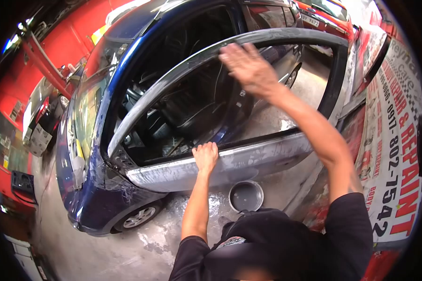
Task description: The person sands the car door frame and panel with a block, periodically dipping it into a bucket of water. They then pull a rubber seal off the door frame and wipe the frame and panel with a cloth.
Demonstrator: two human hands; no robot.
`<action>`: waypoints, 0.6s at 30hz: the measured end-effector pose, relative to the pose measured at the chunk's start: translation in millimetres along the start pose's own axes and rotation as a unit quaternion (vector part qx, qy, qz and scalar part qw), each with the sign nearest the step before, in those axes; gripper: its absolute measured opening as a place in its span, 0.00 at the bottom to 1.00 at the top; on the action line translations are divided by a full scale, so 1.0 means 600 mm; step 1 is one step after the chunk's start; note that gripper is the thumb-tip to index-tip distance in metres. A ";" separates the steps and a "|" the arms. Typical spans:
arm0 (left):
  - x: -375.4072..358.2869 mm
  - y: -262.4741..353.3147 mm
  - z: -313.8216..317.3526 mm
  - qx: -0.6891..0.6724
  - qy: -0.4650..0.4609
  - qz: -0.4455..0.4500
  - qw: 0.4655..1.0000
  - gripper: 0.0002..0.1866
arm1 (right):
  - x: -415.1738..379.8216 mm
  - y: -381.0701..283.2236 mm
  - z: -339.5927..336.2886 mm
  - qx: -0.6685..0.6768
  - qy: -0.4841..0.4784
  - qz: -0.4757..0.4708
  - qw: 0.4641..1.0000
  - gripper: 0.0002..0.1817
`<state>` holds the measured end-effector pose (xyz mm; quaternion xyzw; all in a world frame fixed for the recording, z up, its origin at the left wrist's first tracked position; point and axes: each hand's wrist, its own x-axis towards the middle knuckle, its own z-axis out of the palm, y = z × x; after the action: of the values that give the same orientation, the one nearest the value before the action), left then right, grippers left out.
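Note:
An open car door point(248, 161), dull grey and streaked with wet-looking patches, stands in front of me. My left hand point(205, 157) is closed over the lower edge of its window opening, fingers curled onto the sill. Up on the curved window frame point(187, 61), my right hand point(251, 72) lies flat with fingers stretched out, slightly blurred. Whether anything thin lies under that palm is hidden. The door belongs to a dark blue car point(98, 196), whose black seats show through the opening.
A round bucket point(246, 196) of dark liquid sits on the wet concrete floor point(140, 253) below the door. A lettered banner point(389, 154) runs along the right side. A red car point(326, 18) stands behind, and a black box point(23, 185) is at the left.

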<state>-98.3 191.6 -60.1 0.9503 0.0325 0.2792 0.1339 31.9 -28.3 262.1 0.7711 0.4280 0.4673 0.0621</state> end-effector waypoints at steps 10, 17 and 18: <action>-0.005 0.003 0.004 -0.005 -0.009 -0.012 1.000 0.18 | 0.004 -0.028 -0.008 0.034 0.011 -0.009 0.999 0.31; -0.004 0.011 0.003 0.015 -0.015 -0.023 1.000 0.19 | 0.008 -0.054 0.007 0.029 0.027 0.050 0.998 0.30; -0.003 0.010 0.004 0.017 -0.018 -0.020 0.999 0.19 | 0.004 -0.047 0.000 0.029 0.026 0.054 0.998 0.30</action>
<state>-98.6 185.1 -61.3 0.9565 0.0538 0.2590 0.1234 15.7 -9.1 249.8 0.7820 0.4007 0.4774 0.0027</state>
